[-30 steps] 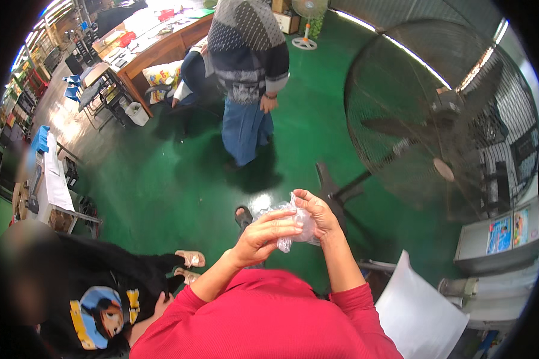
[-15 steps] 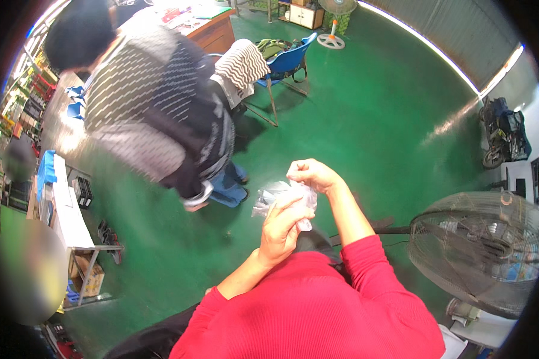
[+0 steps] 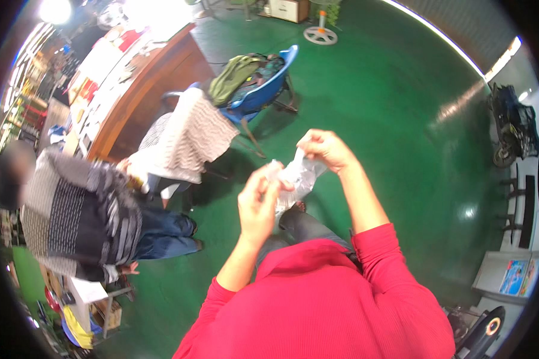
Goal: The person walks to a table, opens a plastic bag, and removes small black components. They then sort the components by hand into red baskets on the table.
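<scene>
Crumpled thin plastic film [image 3: 303, 178]: translucent, whitish. Long-sleeved ribbed top [image 3: 305, 299]: solid red. Smooth floor [image 3: 371, 107]: green. Draped textured cloth [image 3: 199, 128]: beige, rippled pattern. Curved plastic chair [image 3: 263, 93]: blue. Large wooden desk [image 3: 156, 84]: brown. Knitted sweater on 1 co-worker [image 3: 72, 209]: grey and black, dashed pattern.

A red, finely ribbed fabric top [image 3: 317, 299] is worn, its creased sleeves [image 3: 380, 251] ended at the forearms [image 3: 362, 200]; dark grey trousers [image 3: 310, 227] are seen toward twelve o'clock; left hand [image 3: 257, 200] and right hand [image 3: 330, 149] are bare.

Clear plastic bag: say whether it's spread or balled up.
Partly spread: the clear plastic bag extends between the left hand and right hand.
</scene>
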Available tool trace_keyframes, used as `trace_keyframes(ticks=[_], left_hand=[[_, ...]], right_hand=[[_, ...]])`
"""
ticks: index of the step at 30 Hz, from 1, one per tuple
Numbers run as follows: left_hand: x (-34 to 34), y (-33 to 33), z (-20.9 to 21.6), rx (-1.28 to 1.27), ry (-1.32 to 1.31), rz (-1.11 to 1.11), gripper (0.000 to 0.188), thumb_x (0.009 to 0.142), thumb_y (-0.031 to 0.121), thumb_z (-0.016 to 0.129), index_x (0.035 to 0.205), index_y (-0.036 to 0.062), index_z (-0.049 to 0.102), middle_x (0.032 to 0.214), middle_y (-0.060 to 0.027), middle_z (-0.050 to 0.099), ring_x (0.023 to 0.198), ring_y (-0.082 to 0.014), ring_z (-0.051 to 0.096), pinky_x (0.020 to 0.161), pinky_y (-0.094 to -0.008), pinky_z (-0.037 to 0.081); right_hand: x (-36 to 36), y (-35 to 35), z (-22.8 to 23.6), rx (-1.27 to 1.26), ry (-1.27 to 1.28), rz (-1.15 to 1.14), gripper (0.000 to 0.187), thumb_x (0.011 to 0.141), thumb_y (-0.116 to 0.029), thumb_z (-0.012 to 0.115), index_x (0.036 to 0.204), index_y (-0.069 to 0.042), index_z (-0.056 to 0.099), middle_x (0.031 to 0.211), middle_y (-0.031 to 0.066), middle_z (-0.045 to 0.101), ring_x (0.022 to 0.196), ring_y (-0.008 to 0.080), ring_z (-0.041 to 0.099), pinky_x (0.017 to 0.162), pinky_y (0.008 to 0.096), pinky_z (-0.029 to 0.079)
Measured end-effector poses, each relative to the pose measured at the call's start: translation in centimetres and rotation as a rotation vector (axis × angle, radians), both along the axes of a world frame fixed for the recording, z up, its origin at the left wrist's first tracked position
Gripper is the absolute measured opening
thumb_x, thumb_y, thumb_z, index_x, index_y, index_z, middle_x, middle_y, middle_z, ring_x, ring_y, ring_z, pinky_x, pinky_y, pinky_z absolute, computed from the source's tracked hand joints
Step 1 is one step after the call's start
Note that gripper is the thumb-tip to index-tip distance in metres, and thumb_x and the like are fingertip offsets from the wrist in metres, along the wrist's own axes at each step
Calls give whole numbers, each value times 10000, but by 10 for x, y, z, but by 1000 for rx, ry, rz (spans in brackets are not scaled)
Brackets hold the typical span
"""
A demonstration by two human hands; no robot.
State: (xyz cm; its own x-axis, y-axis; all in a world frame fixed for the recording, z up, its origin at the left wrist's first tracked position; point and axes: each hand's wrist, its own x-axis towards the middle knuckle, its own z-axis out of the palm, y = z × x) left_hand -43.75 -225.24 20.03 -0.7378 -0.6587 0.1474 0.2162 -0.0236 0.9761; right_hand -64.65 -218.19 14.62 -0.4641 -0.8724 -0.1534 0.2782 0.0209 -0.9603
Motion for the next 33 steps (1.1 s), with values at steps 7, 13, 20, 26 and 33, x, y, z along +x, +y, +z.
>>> trace_keyframes(ticks=[7, 13, 20, 26, 33], left_hand=[[-250, 4, 4, 134, -183, -423, 212, 910, 116, 550, 1020, -43, 636, 815, -69, 661, 736, -105, 601, 713, -235, 464], [-450, 90, 4, -535, -125, -899, 189, 811, 58, 550, 960, -35, 621, 870, -149, 629, 803, -254, 610, 735, -318, 464], [-642, 263, -2, -287, -305, -1388, 134, 855, 87, 534, 866, 1, 636, 710, -6, 592, 712, -75, 525, 630, -260, 417], [-754, 482, -5, 101, -603, -1800, 303, 946, 195, 470, 843, -40, 632, 753, -40, 617, 700, -107, 539, 637, -257, 413], [-771, 745, -22, -176, -703, -2202, 405, 964, 323, 443, 804, 7, 639, 728, -28, 591, 678, -116, 516, 683, -279, 408]], right_hand=[[-148, 99, 99, 67, 451, -338, 75, 787, -97, 684, 785, -22, 684, 723, 10, 644, 645, 57, 561, 608, 219, 454], [-278, 186, 88, 212, 1141, -728, 40, 682, -144, 672, 691, -105, 673, 820, 18, 549, 797, 207, 537, 704, 337, 463], [-403, 345, 87, 415, 911, -1020, 102, 730, -184, 696, 777, -94, 701, 839, 25, 585, 756, 192, 587, 656, 315, 477], [-401, 548, 84, 777, 713, -1398, 273, 763, -144, 694, 1030, -100, 656, 856, 57, 618, 753, 226, 623, 638, 311, 491], [-390, 757, 63, 855, 648, -1733, 133, 780, -140, 650, 890, -65, 647, 768, 70, 600, 740, 244, 614, 625, 339, 489]])
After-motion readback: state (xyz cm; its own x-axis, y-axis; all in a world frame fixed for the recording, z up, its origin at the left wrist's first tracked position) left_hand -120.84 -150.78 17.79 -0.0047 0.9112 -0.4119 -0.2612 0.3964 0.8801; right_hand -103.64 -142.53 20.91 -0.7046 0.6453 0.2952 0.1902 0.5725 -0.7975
